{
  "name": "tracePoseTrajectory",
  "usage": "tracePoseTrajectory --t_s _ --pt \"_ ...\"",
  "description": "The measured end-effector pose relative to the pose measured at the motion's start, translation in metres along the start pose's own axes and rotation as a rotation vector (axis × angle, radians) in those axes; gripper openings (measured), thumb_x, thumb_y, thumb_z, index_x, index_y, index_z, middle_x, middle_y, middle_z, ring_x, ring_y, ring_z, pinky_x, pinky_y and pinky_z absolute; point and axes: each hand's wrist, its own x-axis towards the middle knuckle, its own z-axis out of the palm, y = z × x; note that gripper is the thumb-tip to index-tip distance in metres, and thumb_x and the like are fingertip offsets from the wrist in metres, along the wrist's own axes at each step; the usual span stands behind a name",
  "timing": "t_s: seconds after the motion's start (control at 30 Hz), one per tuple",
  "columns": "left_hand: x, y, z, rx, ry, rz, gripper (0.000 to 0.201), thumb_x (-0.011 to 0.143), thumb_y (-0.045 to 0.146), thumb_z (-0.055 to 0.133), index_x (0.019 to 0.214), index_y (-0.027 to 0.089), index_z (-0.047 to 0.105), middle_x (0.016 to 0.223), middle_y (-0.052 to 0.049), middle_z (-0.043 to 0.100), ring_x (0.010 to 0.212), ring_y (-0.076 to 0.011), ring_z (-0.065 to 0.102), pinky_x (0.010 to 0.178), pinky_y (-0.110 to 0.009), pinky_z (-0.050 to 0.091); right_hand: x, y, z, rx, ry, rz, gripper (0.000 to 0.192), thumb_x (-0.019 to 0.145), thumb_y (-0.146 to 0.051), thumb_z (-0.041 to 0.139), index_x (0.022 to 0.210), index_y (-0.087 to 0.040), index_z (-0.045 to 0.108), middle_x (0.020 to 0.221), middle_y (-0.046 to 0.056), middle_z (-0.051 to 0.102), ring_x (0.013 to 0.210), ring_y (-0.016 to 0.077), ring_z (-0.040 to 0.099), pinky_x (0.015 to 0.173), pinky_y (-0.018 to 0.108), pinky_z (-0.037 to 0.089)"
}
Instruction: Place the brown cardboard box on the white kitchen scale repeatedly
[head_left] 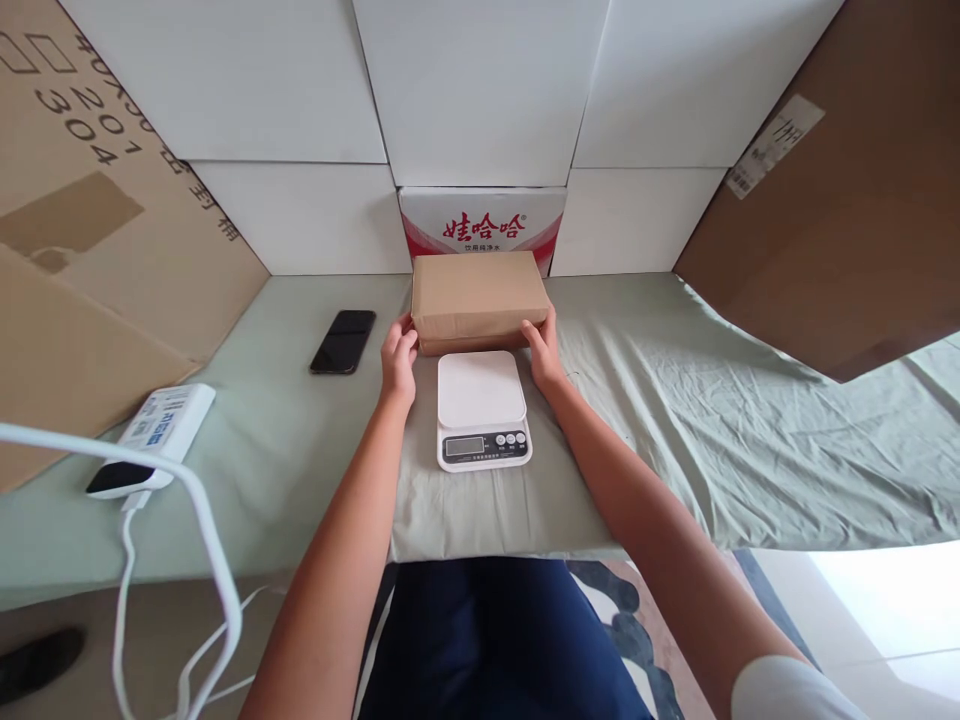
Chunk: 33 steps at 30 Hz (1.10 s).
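A closed brown cardboard box (480,290) sits on the green cloth, just behind a white digital kitchen scale (481,392). My left hand (398,358) grips the box's left front corner, fingers bent against its side. At the opposite end, my right hand (544,348) holds the right front corner, with the thumb on the front face and the fingers around the side. The scale has a flat white platform, a small grey display and several round buttons; nothing lies on it. Whatever the box contains is hidden.
A black phone (343,342) lies left of the box. Further left is a white power bank (154,440) with a white cable (214,540). A red-and-white printed carton (484,222) stands behind. Large cardboard panels (135,200) flank the green cloth (300,480).
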Motion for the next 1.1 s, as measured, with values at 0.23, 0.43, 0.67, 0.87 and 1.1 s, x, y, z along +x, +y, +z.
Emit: tracePoseTrajectory --t_s 0.23,0.43,0.67,0.87,1.1 --pt "0.001 -0.007 0.002 0.012 -0.006 -0.048 0.042 0.083 0.047 0.067 0.121 0.03 0.072 0.138 -0.007 0.071 0.137 -0.0296 0.063 0.111 -0.045 0.051 0.002 0.003 0.0 -0.017 0.048 0.065 0.061 0.083 -0.052 0.062 0.139 -0.03 0.051 0.151 0.006 0.053 0.148 0.0302 0.041 0.133 0.055 0.027" --pt "0.006 -0.007 -0.004 -0.01 0.003 -0.039 0.041 0.087 0.046 0.063 0.125 0.032 0.072 0.148 -0.006 0.066 0.147 -0.027 0.055 0.116 -0.043 0.046 0.004 0.01 -0.003 0.03 0.102 0.07 0.06 0.083 -0.051 0.059 0.139 -0.031 0.049 0.151 0.006 0.055 0.145 0.029 0.045 0.128 0.053 0.033" --pt "0.012 -0.011 -0.013 0.008 0.027 -0.017 0.042 0.087 0.05 0.063 0.125 0.032 0.072 0.152 -0.007 0.063 0.151 -0.0266 0.05 0.116 -0.043 0.046 0.006 0.01 -0.004 0.078 0.153 0.129 0.062 0.082 -0.051 0.059 0.14 -0.03 0.047 0.145 0.007 0.058 0.139 0.0285 0.05 0.125 0.053 0.037" --pt "0.01 -0.008 -0.013 -0.009 0.057 -0.028 0.042 0.087 0.049 0.063 0.124 0.032 0.072 0.152 -0.008 0.063 0.149 -0.0264 0.052 0.118 -0.045 0.044 0.005 0.006 -0.004 0.085 0.144 0.136 0.06 0.081 -0.05 0.059 0.136 -0.029 0.05 0.141 0.008 0.059 0.135 0.0287 0.054 0.122 0.053 0.04" --pt "0.011 -0.011 -0.015 0.015 0.053 -0.012 0.043 0.088 0.055 0.063 0.123 0.032 0.072 0.15 -0.009 0.064 0.148 -0.028 0.054 0.116 -0.047 0.047 0.004 0.006 -0.004 0.113 0.15 0.118 0.056 0.081 -0.05 0.061 0.131 -0.029 0.053 0.141 0.008 0.062 0.136 0.0296 0.053 0.124 0.055 0.039"
